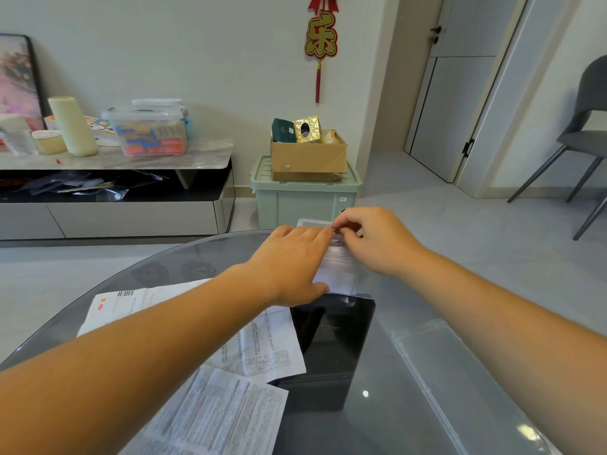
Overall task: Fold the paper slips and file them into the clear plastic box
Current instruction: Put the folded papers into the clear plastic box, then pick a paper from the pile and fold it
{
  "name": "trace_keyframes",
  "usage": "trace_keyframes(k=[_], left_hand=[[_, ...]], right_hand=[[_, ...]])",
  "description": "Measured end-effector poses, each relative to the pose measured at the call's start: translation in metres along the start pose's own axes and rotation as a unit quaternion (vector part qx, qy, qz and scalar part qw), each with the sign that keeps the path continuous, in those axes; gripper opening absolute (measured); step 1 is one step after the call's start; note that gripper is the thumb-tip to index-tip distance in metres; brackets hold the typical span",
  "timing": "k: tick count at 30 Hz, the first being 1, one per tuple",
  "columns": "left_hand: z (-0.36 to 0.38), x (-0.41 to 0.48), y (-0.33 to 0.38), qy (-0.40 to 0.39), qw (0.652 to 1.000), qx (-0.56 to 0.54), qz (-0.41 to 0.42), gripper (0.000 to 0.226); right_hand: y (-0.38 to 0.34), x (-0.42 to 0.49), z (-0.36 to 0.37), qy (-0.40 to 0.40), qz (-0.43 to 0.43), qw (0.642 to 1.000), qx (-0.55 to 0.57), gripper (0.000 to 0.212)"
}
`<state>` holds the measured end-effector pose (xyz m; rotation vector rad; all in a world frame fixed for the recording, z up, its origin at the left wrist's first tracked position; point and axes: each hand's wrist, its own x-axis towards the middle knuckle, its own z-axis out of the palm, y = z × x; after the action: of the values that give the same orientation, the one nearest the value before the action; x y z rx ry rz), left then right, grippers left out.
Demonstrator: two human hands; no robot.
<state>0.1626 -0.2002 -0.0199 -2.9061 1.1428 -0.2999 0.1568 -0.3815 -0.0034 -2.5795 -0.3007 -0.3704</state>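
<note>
Left grip [289, 267] over clear plastic box [341, 275]

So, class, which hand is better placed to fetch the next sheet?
Probably the left hand: the unfolded sheets lie under its forearm, while the right hand pinches a slip at the clear box.

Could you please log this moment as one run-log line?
phase: filing | left hand: flat on clear box | right hand: seems to pinch folded slip at box top | unfolded sheets: on table | lid: off
</note>
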Motion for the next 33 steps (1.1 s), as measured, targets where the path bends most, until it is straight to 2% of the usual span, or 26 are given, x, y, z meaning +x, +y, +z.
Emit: trace_keyframes(k=[5,11,15,18,20,22,24,27,33], left_hand=[[0.001,0.002,-0.002,-0.036,0.999,0.033,0.013,0.086],[-0.002,0.003,-0.003,-0.061,0.997,0.036,0.018,0.091],[-0.012,-0.011,-0.007,0.009,1.000,-0.025,0.004,0.092],[-0.026,-0.039,-0.009,0.065,0.992,-0.091,-0.050,0.073],[-0.032,-0.070,-0.009,0.060,0.987,-0.120,-0.092,0.054],[-0.036,-0.109,-0.008,0.025,0.983,-0.133,-0.122,0.032],[-0.042,-0.150,-0.002,-0.023,0.981,-0.137,-0.138,0.016],[-0.047,-0.210,0.009,-0.096,0.978,-0.129,-0.133,0.018],[-0.051,-0.282,0.029,-0.183,0.965,-0.153,-0.106,0.046]], right_hand=[[0.006,-0.017,0.001,-0.074,-0.072,0.991,-0.081,0.031],[0.010,-0.029,0.006,-0.040,-0.108,0.990,-0.079,0.033],[0.008,-0.038,0.000,0.001,-0.071,0.994,-0.087,0.047],[-0.001,-0.056,-0.008,0.056,-0.056,0.995,-0.066,0.037],[-0.018,-0.079,-0.008,0.050,-0.052,0.997,-0.032,0.028],[-0.041,-0.111,-0.004,-0.004,-0.069,0.998,0.001,0.024],[-0.067,-0.145,0.002,-0.098,-0.102,0.990,0.019,0.026],[-0.099,-0.187,0.012,-0.211,-0.151,0.965,0.034,0.037],[-0.136,-0.232,0.014,-0.302,-0.180,0.936,0.000,0.052]])
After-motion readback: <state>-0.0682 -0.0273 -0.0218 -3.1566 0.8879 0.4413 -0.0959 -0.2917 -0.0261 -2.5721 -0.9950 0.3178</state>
